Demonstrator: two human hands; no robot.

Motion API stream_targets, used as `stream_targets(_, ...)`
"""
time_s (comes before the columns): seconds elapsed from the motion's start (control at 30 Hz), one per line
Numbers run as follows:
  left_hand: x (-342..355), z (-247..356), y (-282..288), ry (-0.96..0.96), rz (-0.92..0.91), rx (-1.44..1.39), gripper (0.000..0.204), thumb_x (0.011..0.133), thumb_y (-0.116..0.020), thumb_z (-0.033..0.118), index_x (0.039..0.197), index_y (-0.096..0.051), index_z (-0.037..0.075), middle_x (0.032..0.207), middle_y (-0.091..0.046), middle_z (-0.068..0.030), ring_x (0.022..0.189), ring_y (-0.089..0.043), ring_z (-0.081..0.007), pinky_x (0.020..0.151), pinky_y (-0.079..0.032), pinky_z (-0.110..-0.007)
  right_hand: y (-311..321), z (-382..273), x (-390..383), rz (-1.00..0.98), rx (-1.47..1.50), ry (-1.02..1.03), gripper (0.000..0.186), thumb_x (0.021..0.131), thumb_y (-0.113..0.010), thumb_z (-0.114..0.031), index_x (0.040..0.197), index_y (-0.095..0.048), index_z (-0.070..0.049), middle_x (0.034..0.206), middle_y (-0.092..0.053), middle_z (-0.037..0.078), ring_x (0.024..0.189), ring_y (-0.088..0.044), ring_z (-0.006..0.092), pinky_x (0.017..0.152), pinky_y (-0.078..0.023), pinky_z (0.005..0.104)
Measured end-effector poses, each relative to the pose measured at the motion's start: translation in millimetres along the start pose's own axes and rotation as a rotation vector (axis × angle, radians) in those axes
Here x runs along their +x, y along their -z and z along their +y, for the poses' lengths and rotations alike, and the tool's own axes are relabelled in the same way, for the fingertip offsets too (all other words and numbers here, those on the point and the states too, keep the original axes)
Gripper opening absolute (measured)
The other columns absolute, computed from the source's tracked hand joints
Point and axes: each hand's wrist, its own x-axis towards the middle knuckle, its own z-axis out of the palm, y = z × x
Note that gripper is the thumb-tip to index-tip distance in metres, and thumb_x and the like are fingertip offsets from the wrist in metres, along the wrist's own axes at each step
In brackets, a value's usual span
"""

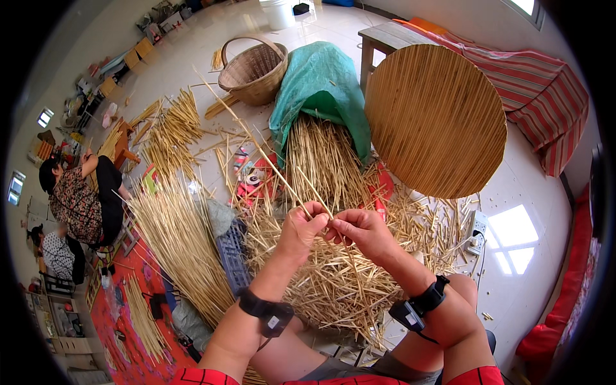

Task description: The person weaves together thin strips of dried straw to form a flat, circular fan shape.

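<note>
My left hand [301, 232] and my right hand [360, 232] meet in the middle, over a heap of straw pieces. Pinched in my left fingers is a long straw stalk [264, 153], slanting up and away to the left. A shorter straw stalk [312, 187] runs down to where both hands' fingertips come together; my right thumb and forefinger close on its lower part. The fingers hide the exact spot where the stalks are held. Beneath and around lies the loose heap of cut straw [340, 289]. Black strapped devices sit on both forearms.
Beyond the heap, a green sack [321, 70] lies open, full of straw. A round slatted panel [436, 122] leans against a bench [385, 33]. Left are a long straw bundle [183, 237], a blue crate [231, 256] and a wicker basket [253, 70]. Two people [80, 199] sit far left. A power strip [476, 231] lies right.
</note>
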Motion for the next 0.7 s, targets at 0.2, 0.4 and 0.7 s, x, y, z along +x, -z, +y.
stream_targets(0.2, 0, -1, -6, -0.017, 0.044, 0.044, 0.013, 0.082, -0.061, 0.014, 0.085, -0.058, 0.002, 0.073, -0.054, 0.0025, 0.065, -0.047, -0.004, 0.059, -0.039, -0.019, -2, 10, 3, 0.13, -0.145, 0.105, 0.017, 0.09, -0.055, -0.014, 0.093, -0.061, 0.001, 0.078, -0.065, 0.003, 0.067, -0.056, 0.0067, 0.061, -0.047, 0.0218)
stream_targets(0.4, 3, -7, -5, -0.071, 0.041, 0.132, 0.016, 0.083, -0.062, 0.016, 0.087, -0.06, 0.001, 0.074, -0.056, 0.0018, 0.066, -0.048, -0.0043, 0.061, -0.039, -0.018, -10, 16, 1, 0.324, -0.386, 0.209, 0.014, 0.086, -0.06, -0.012, 0.091, -0.06, 0.002, 0.074, -0.065, 0.007, 0.067, -0.06, 0.0081, 0.059, -0.048, 0.0238)
stream_targets(0.7, -2, 6, -14, -0.056, 0.052, 0.097, 0.014, 0.084, -0.06, 0.015, 0.085, -0.061, 0.001, 0.074, -0.058, 0.0012, 0.068, -0.049, -0.0047, 0.062, -0.039, -0.019, -11, 16, 2, 0.303, -0.239, 0.177, 0.012, 0.088, -0.056, -0.009, 0.088, -0.057, 0.002, 0.073, -0.064, 0.006, 0.067, -0.059, 0.0084, 0.059, -0.047, 0.0223)
